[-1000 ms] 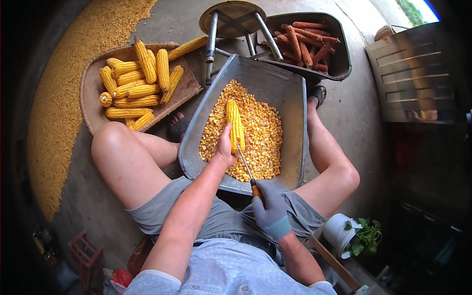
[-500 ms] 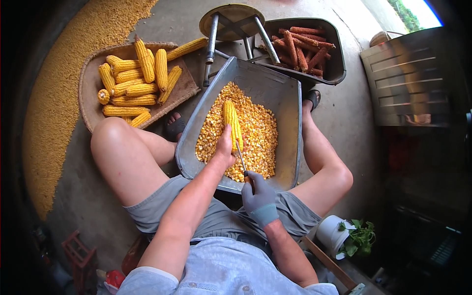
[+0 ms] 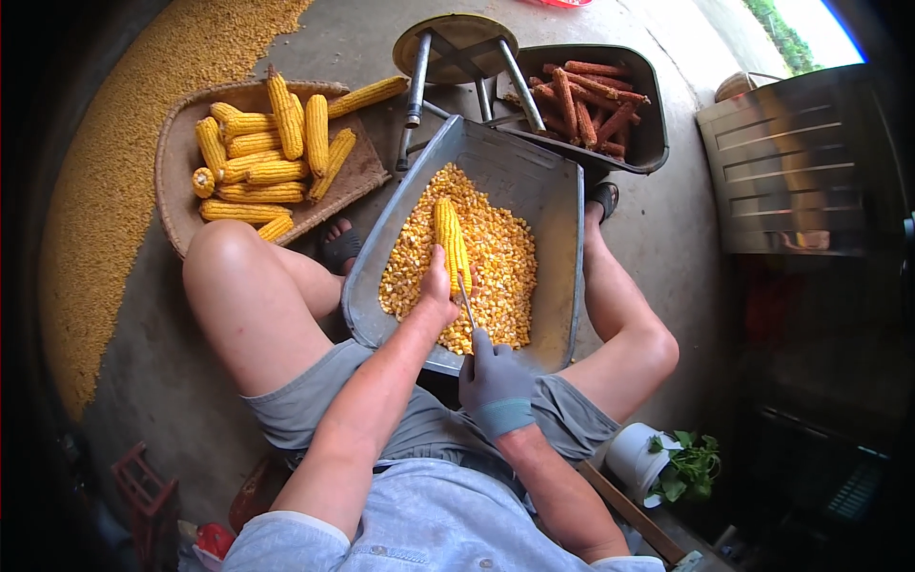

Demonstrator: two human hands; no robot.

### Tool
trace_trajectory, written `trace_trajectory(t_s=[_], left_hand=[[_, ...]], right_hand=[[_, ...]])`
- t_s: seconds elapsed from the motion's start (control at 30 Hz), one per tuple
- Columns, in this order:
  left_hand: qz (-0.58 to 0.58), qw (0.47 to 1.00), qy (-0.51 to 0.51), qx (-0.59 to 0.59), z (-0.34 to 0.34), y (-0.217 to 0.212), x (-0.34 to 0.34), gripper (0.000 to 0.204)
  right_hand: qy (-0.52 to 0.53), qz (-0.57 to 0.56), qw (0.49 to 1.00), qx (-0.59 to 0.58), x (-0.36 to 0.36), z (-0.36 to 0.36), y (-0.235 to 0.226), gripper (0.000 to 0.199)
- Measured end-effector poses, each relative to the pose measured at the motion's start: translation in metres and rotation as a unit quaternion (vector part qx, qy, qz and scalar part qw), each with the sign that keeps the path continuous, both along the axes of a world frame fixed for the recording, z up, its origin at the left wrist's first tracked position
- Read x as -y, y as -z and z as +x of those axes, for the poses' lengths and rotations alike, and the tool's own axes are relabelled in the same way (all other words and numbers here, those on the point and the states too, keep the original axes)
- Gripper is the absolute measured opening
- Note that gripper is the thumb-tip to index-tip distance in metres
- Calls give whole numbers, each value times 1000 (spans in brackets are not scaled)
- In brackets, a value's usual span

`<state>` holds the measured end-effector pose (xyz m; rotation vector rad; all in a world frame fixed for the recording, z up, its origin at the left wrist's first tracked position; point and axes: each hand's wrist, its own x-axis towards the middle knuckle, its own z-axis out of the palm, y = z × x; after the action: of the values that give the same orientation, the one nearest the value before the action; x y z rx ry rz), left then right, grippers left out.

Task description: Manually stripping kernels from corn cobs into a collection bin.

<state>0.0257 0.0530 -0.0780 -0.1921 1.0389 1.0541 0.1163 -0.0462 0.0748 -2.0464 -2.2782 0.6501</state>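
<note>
My bare left hand (image 3: 441, 291) is closed round the lower part of an ear of corn (image 3: 448, 234), which points away from me over a grey plastic scoop-shaped bin (image 3: 562, 248). Loose yellow kernels (image 3: 500, 257) cover much of the bin's bottom. In a grey glove, my right hand (image 3: 498, 381) grips a screwdriver-like tool (image 3: 466, 303) with a thin metal shaft. The shaft's tip meets the near end of the ear, where a dark groove shows among the kernels. The glove covers most of the handle.
Whole ears fill a woven basket (image 3: 172, 191) at the left, beside a broad spread of kernels (image 3: 105, 210). A metal-legged stool (image 3: 416, 81) stands beyond the bin. Reddish bare cobs (image 3: 581, 110) lie in a dark tub (image 3: 653, 143). A white bucket (image 3: 634, 459) with a plant sits right.
My gloved hand has turned slightly and shifted left, hiding more of the tool's handle. The ear stays in my left hand. The view has moved slightly, bringing a red rim in at the top.
</note>
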Motion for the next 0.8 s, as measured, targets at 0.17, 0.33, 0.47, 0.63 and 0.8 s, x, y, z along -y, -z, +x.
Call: trace_trajectory(t_s=[0.17,0.33,0.47,0.63,0.8], left_hand=[[-8,1000,-5,-5,-2,0,-2,52],[-45,998,-37,6,2,12,-4,48],[-20,999,-34,21,1,20,-3,50],[-17,998,-40,-50,-1,47,1,55],[14,996,-84,41,12,20,-5,55]], right_hand=[[2,-20,1000,-1,-9,-8,19,35],[11,-28,999,-12,-32,-18,45,35],[16,-15,1000,-5,-41,-22,58,33],[30,-12,999,-37,-69,-28,72,30],[37,-48,998,12,-116,-17,84,25]])
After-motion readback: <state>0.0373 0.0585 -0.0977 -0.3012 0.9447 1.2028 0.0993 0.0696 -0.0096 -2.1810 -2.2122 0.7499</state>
